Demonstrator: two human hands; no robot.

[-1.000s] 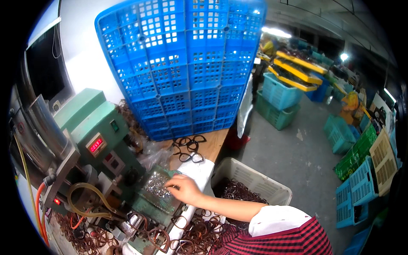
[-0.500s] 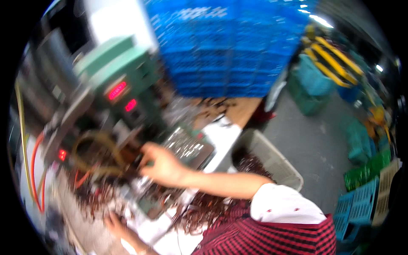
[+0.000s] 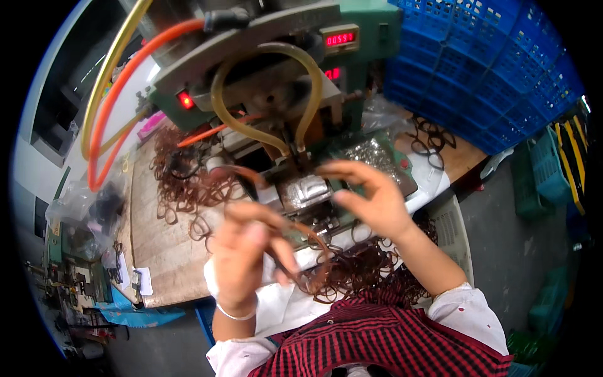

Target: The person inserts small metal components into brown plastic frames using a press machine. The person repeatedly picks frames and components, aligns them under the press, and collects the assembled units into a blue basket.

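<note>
My left hand (image 3: 245, 251) is over the table in front of the green press, smeared by motion. Its bent fingers appear to pinch a thin brown band (image 3: 309, 234), which curves off to the right. To the right of the press's metal block (image 3: 306, 190), my right hand (image 3: 377, 200) has thumb and forefinger spread, with nothing seen between them. The block sits under the press head (image 3: 270, 97), where a yellowish hose (image 3: 218, 94) loops down. A heap of brown loops (image 3: 352, 271) lies between my arms, close to the apron.
More brown loops (image 3: 188, 182) cover the wooden table (image 3: 166, 264) left of the press. A tray of small shiny parts (image 3: 370, 154) is at the right. Beyond it stand stacked blue crates (image 3: 477, 69). An orange hose (image 3: 100, 138) hangs at left; a pale bin (image 3: 455, 235) stands right.
My view has swung toward the press. My right hand has drawn back from under the press head and spread its fingers. My left hand has left the loops at the left and risen before the press.
</note>
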